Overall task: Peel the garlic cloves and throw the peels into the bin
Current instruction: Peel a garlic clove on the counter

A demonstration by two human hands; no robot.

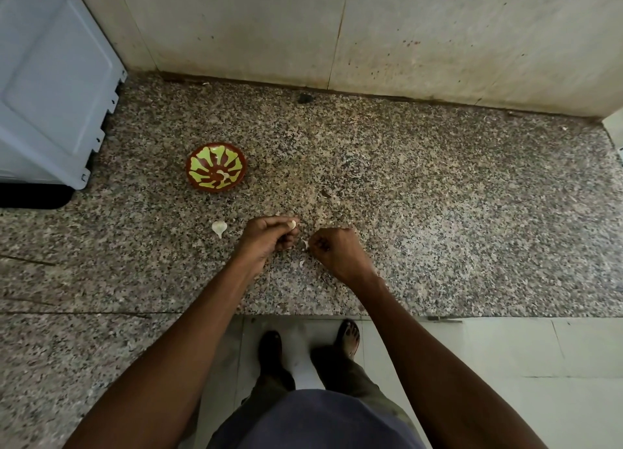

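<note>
My left hand [268, 236] pinches a pale garlic clove [292, 225] at its fingertips, just above the speckled granite counter [438, 212]. Close to its right, my right hand [332, 248] is curled and pinches a thin white strip of peel [305, 244]. A small scrap of peel [301, 263] lies on the counter below the two hands. An unpeeled garlic piece [219, 228] lies on the counter left of my left hand. Farther back left stands a brown bowl with a green pattern [215, 166], holding a peeled clove [224, 175].
A white appliance [50, 77] stands at the counter's left end. A stained tiled wall [371, 37] runs along the back. The counter's front edge lies just below my wrists, with my feet on pale floor tiles [505, 364] beneath. No bin is in view.
</note>
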